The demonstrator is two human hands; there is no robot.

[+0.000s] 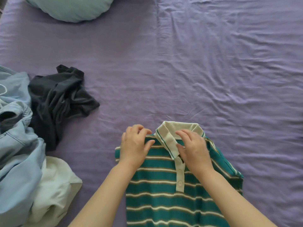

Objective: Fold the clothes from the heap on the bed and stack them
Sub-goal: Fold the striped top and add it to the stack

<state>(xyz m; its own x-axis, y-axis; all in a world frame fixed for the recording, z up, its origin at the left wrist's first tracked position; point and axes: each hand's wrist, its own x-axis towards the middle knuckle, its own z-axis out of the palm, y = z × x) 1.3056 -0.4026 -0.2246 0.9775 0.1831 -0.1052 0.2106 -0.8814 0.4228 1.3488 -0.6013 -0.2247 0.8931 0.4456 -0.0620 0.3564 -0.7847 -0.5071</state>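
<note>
Purple-sheeted bed [213, 63] bears pillow [72, 9], clothes heap [24, 128], striped polo [157, 194].

Lower part of striped polo shirt [164, 202] cut off by bottom edge. Left shoulder hidden under left hand [135, 149]; placket top covered by right hand [193, 153]. Heap of clothes [18, 145] and pillow [70, 7] cropped at frame edges.
</note>
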